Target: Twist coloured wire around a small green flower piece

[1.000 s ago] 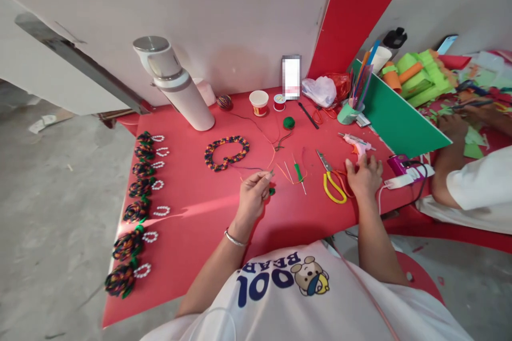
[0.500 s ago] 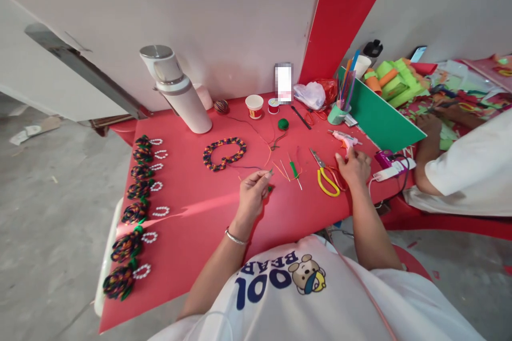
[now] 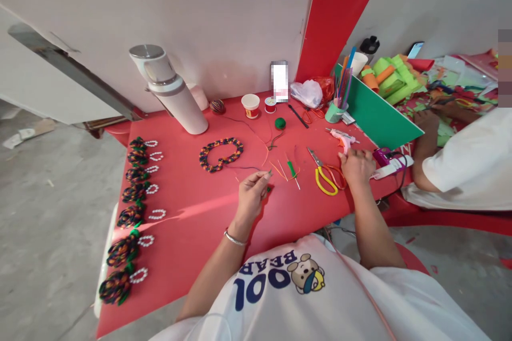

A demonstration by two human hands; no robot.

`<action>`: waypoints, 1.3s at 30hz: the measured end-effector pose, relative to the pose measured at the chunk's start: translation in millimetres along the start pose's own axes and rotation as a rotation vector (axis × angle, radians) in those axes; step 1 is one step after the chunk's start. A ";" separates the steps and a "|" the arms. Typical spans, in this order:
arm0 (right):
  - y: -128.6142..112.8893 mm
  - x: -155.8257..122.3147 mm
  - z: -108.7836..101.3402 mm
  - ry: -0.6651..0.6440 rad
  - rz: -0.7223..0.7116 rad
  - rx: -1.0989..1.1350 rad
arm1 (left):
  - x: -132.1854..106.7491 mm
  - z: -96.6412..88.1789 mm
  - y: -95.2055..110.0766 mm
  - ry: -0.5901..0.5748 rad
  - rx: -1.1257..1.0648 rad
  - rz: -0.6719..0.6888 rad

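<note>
My left hand [image 3: 253, 192] is closed in a pinch above the table, with a tiny dark green piece, seemingly yarn, at the fingertips. A small dark green bit shows just below the fingers. My right hand [image 3: 359, 168] rests at the right side, palm down, fingers spread. Its fingertips lie close to the pink glue gun [image 3: 344, 139] and beside the white power strip [image 3: 394, 166]; contact with the gun is unclear. Between my hands lie yellow-handled scissors [image 3: 326, 181] and a green-handled crochet hook [image 3: 292, 169]. A multicoloured braided yarn loop [image 3: 221, 154] lies beyond my left hand.
Dark multicoloured yarn flowers [image 3: 128, 217] line the left edge beside white bead loops [image 3: 158, 214]. Behind stand a white thermos [image 3: 180, 101], a paper cup [image 3: 250, 105], a green yarn ball [image 3: 280, 123] and a pen holder [image 3: 336, 113]. A green board [image 3: 380, 109] separates a co-worker's arm [image 3: 426, 144].
My right hand has shifted slightly right, away from the glue gun's handle, and its fingers have spread toward the power strip. My left hand keeps its pinch. The view has turned slightly.
</note>
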State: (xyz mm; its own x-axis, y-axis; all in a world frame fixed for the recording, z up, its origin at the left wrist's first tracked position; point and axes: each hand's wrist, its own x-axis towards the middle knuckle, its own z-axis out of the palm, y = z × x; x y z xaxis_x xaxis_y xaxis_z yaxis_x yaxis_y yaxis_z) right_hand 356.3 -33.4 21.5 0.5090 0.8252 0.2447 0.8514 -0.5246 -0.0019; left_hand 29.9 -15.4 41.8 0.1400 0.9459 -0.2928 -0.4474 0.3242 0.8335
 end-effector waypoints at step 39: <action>-170.1 -61.5 -45.2 -0.497 -0.400 1.389 | 8.1 -7.9 2.5 0.049 -0.100 -0.111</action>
State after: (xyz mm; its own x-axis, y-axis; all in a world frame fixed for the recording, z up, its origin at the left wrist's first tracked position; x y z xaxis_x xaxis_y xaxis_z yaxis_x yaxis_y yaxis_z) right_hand 174.4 -4.3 50.6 -0.0274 0.9934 0.1112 0.2365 0.1145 -0.9649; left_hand 22.9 -7.0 37.7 0.1515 0.9015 -0.4054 -0.5178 0.4217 0.7443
